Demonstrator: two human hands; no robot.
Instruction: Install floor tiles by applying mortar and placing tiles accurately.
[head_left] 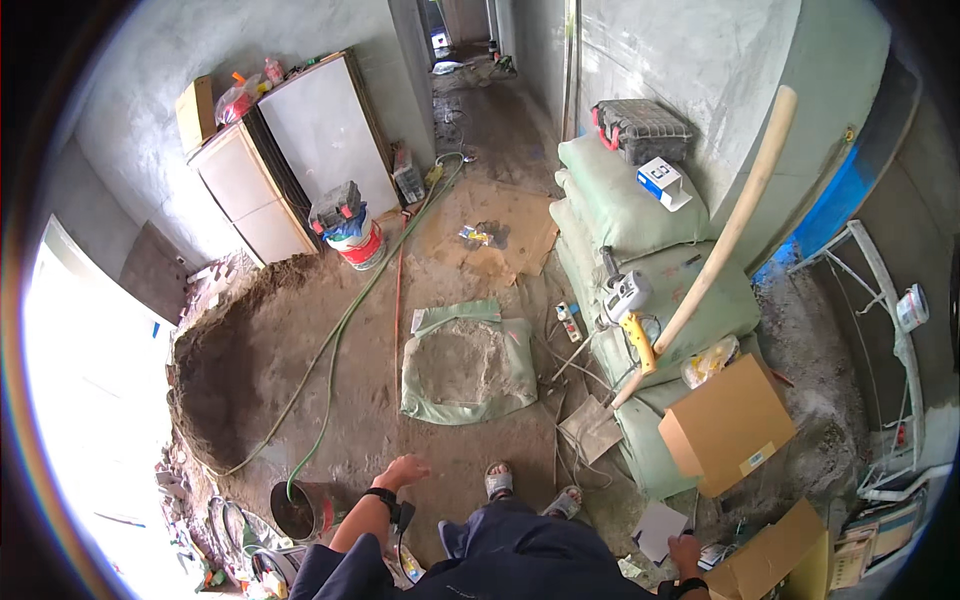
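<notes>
Left hand (403, 472): released, fingers loosely extended, above the rough, damp-looking floor (360, 440) towards its near edge; round, dark bucket (320, 512) nearby. Right hand (686, 552): fingers curled by a flat, angular, pale sheet (660, 530) at the floor's near-right corner; whether grasping it, cannot tell. Cardboard carton (770, 555) adjacent. Mid-floor: squarish green woven sack (470, 412), grainy grey heap (462, 362) within

Your left forearm (363, 522) angles up from the lower edge, a dark band (381, 496) around its wrist, and your left hand (403, 471) hangs open, fingers loosely extended toward the right. Your right hand (685, 553) sits low at the far right, fingers curled; its grip is unclear.
</notes>
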